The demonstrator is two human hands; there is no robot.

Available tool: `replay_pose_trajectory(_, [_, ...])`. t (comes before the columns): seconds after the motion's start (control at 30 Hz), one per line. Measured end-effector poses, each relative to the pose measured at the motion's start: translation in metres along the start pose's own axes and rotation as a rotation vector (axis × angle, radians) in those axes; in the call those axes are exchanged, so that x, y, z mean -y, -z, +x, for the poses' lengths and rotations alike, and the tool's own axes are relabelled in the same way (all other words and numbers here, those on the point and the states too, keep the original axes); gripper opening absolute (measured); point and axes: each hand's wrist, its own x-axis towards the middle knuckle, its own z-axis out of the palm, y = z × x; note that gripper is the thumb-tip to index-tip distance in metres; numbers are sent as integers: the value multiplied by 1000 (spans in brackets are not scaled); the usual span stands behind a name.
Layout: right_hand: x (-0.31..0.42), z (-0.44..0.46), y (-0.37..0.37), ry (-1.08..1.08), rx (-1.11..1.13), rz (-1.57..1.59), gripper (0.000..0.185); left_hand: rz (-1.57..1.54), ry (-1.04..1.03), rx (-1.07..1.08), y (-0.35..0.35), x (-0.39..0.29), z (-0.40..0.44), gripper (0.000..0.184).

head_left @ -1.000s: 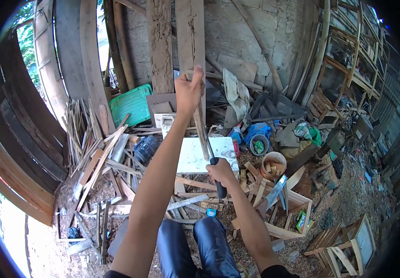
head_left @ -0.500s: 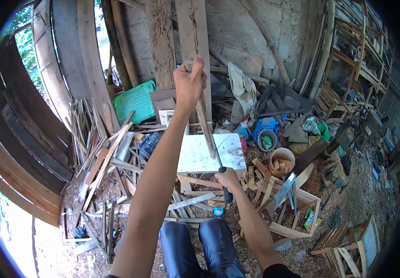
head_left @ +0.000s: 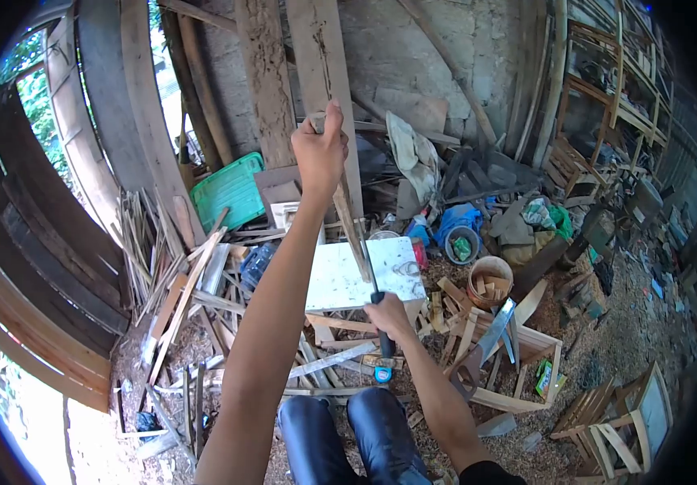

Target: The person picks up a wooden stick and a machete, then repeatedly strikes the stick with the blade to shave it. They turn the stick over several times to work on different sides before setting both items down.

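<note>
A rough grey block wall [head_left: 397, 56] stands beyond the fingers, with tall weathered planks [head_left: 320, 65] leaning on it. Ground strewn with wood chips [head_left: 599, 356] spreads below and around them. A pale wooden rack [head_left: 619, 48] rises well to their right. The low table with a white, stained top [head_left: 336, 283] lies beneath the left hand [head_left: 322, 153] and just beyond the right hand [head_left: 389, 315]. A green plastic crate [head_left: 229, 191] leans to the left of the left fingers; a round bucket of wood offcuts [head_left: 478, 269] and a handsaw with a broad metal blade [head_left: 494, 331] are right of the right fingers. A small blue tape measure [head_left: 383, 374] lies nearer the body.

The left fingers are curled closed around the upper end of a rough brown wooden stick [head_left: 348, 224], thumb pointing up. The right fingers are wrapped closed around the black handle of a long, thin dark tool [head_left: 386, 343], whose shaft runs up alongside the stick.

One second ago the handle's top was level with the stick's lower end; now it sits below it.

The left hand hides the stick's top, and the tool's far tip is hard to make out.
</note>
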Motion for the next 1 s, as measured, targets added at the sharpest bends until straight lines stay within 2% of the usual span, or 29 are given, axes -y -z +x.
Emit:
replay_pose_trajectory(0.07, [48,-21,10,134,1,130,12,7,3,38,-5,2,-2,37])
replay_pose_trajectory(0.13, [73,-23,15,243,89,337,16,22,-9,30,-8,4,-3,37])
replay_pose_trajectory(0.2, [80,-20,13,281,34,333,17,38,-27,25,-10,5,-1,37])
replay_pose_trajectory(0.23, [62,-7,7,276,38,332,17,28,-20,33,-10,5,-1,37])
replay_pose_trajectory(0.3, [11,24,-9,36,27,242,13,20,-16,41,-5,5,0,37])
replay_pose_trajectory(0.33, [7,20,-10,43,29,238,13,2,-11,53,-1,6,2,37])
replay_pose_trajectory(0.4, [6,17,-10,30,-129,-29,17,-16,-18,66,2,5,11,37])
replay_pose_trajectory(0.47, [9,23,-5,56,-80,-98,16,92,-77,-28,5,9,11,37])
replay_pose_trajectory(0.53, [30,10,9,-16,49,35,21,54,-49,-2,3,5,12,37])
replay_pose_trajectory(0.6, [22,7,0,162,-76,33,18,28,-56,10,2,9,10,38])
replay_pose_trajectory(0.67, [-12,17,-16,171,-158,-28,19,39,-34,1,3,7,9,38])
replay_pose_trajectory(0.73, [-76,47,-21,-151,31,215,20,46,-30,6,2,5,7,38])
replay_pose_trajectory(0.8, [-62,30,-17,-79,-139,52,23,71,-10,5,0,5,8,39])
replay_pose_trajectory(0.87, [-36,26,-2,-131,24,74,15,77,-14,-6,0,8,4,39])
replay_pose_trajectory(0.93, [-19,19,5,-133,7,-13,16,59,-30,23,-9,6,6,39])
replay_pose_trajectory(1.0, [-8,8,4,35,-10,178,18,66,-33,19,-13,8,7,39])
